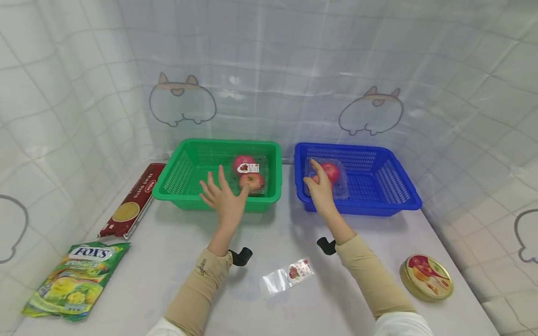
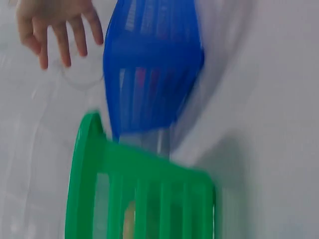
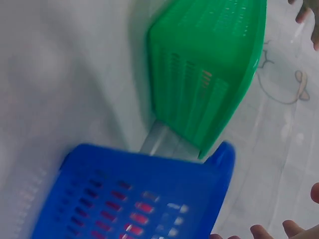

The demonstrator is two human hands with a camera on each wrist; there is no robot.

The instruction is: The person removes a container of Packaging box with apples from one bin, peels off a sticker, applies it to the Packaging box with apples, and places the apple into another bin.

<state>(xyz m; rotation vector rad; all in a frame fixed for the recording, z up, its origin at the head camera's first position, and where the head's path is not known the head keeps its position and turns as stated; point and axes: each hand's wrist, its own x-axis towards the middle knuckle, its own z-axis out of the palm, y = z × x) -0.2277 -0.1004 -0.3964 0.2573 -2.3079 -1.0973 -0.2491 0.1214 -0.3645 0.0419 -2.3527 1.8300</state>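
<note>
My left hand (image 1: 227, 198), fingers spread, is over the front of the green basket (image 1: 180, 204). In that basket sits a clear plastic box (image 1: 256, 192) of red apples with a label (image 1: 248, 168) on top. Over the left end of the blue basket (image 1: 374, 205) is my right hand (image 1: 321, 189), partly covering a second clear box (image 1: 341, 184) of red apples. The left wrist view shows straight fingers on the right hand (image 2: 60, 22), above the blue basket (image 2: 149, 64). Neither hand holds anything.
On the table lie a clear labelled wrapper (image 1: 287, 277) between the forearms, a round tin (image 1: 426, 277) at right, and a red pasta pack (image 1: 132, 200) and green Fox's candy bag (image 1: 77, 280) at left. Behind the baskets hangs a patterned curtain (image 1: 269, 84).
</note>
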